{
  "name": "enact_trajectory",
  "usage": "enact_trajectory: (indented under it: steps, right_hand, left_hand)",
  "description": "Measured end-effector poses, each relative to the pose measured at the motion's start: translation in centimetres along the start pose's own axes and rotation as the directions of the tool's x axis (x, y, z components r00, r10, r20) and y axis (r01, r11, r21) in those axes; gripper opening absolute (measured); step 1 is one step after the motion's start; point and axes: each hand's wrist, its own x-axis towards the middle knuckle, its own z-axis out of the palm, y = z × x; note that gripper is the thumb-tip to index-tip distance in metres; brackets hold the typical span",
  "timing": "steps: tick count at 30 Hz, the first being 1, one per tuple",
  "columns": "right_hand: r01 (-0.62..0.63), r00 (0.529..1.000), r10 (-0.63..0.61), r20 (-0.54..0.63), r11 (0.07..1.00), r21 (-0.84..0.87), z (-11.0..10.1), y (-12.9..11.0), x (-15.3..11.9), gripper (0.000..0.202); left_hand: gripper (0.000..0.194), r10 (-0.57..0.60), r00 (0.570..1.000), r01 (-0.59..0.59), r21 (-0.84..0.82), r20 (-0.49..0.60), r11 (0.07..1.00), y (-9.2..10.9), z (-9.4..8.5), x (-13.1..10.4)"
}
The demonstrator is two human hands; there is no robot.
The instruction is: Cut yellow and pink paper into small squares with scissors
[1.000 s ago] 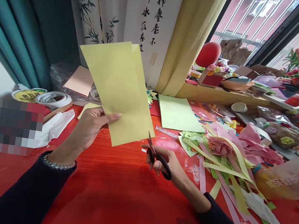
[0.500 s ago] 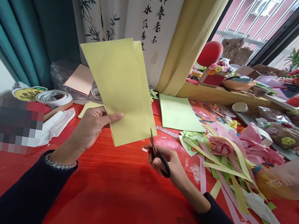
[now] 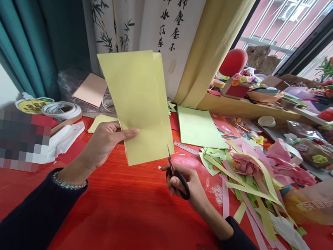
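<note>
Yellow paper (image 3: 140,104), pinched in the left hand (image 3: 101,144), has shifted slightly rightward in frame. Right hand (image 3: 196,188) grips scissors (image 3: 182,180); keep layers aligned.

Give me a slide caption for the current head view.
Left hand raises folded yellow paper above the red table; right hand holds scissors near its lower edge.

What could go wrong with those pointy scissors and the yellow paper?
The scissors in the right hand point up at the corner of the yellow paper, so they might snip it crooked. The left hand grips only one side, and the layers look uneven at the top, so they could slip apart. A cut piece might also get lost in the paper strips on the right.
</note>
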Motion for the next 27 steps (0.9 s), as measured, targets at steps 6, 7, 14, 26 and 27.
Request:
enact_trajectory:
  steps: [6,7,14,26,27]
  right_hand:
    - [0.004,1.000,-0.004,-0.005,1.000,-0.015,0.14,-0.19,-0.05,0.045]
    - [-0.001,1.000,0.001,-0.015,1.000,-0.017,0.21,-0.31,-0.05,0.042]
    - [-0.044,0.997,0.044,-0.061,0.999,-0.001,0.54,-0.58,0.04,0.032]
    - [-0.012,0.999,0.012,-0.039,1.000,0.005,0.45,-0.41,-0.03,0.039]
    - [-0.016,0.999,0.016,-0.042,1.000,0.009,0.47,-0.40,0.00,0.038]
  left_hand:
    - [0.022,-0.022,0.999,0.022,0.013,0.033,1.000,-0.26,0.18,-0.07]
    - [0.022,-0.021,0.999,0.021,0.019,0.029,1.000,-0.29,0.16,-0.05]
    - [0.023,-0.024,1.000,0.024,0.040,-0.004,0.999,-0.48,0.04,0.10]
    - [0.023,-0.051,0.998,0.050,0.045,0.025,0.998,-0.55,0.54,-0.21]
    - [0.022,-0.050,0.998,0.048,0.048,0.024,0.998,-0.52,0.55,-0.20]
